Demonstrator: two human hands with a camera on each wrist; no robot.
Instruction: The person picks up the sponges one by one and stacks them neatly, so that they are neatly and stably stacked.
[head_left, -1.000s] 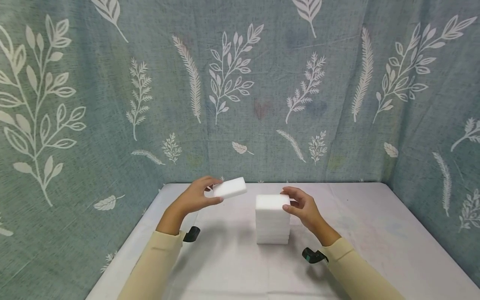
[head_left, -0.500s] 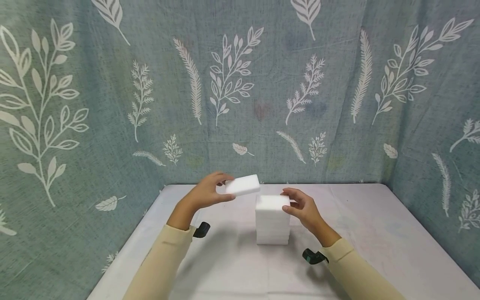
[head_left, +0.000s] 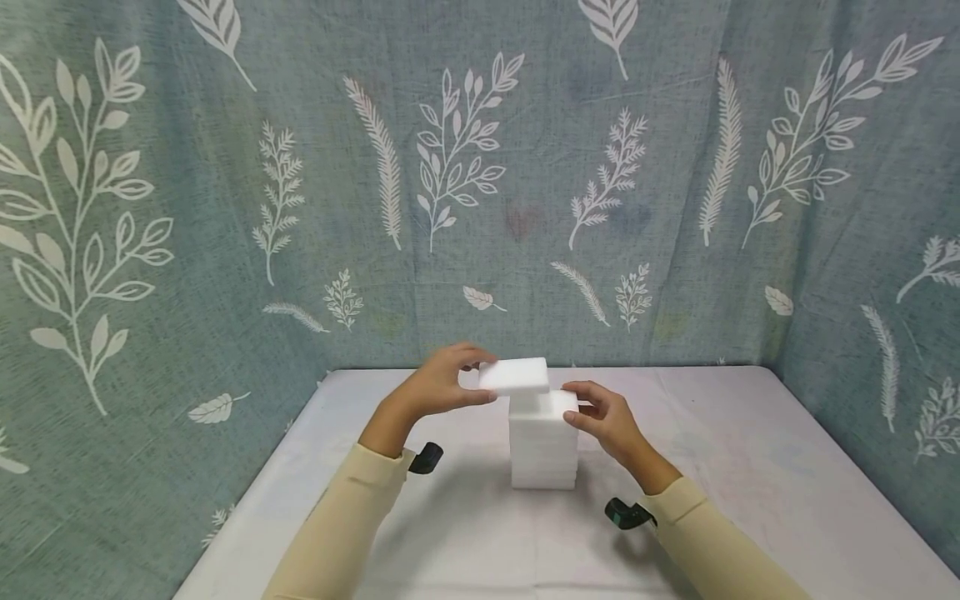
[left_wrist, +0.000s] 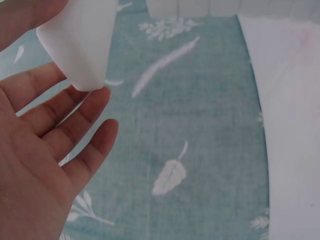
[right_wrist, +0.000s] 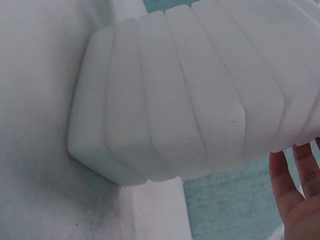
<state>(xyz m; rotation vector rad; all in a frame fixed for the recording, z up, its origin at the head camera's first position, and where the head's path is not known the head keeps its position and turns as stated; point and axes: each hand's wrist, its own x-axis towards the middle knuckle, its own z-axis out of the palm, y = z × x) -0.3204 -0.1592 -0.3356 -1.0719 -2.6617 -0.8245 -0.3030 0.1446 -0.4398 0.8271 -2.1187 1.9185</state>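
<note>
My left hand [head_left: 438,383] pinches a white sponge [head_left: 513,377] between thumb and fingers, holding it up over the left part of a stack of white sponges [head_left: 543,454]. In the left wrist view this sponge [left_wrist: 82,45] sits between the thumb and the fingertips, while the lower fingers spread loosely. My right hand [head_left: 611,421] holds the top of the stack from the right, thumb at the front and fingers behind. The right wrist view shows the stack [right_wrist: 175,95] as several blocks pressed flat together, with fingertips [right_wrist: 277,160] at its upper blocks.
The stack stands on a table with a white cloth [head_left: 712,442]. Behind and at both sides hangs a green-blue curtain [head_left: 517,167] with white leaf prints. A small black camera sits at each wrist, the left one [head_left: 426,458] and the right one [head_left: 628,512].
My left hand has carried the sponge to the right, from beside the stack to over its left part, and the sponge has levelled out. My right hand has stayed at the stack.
</note>
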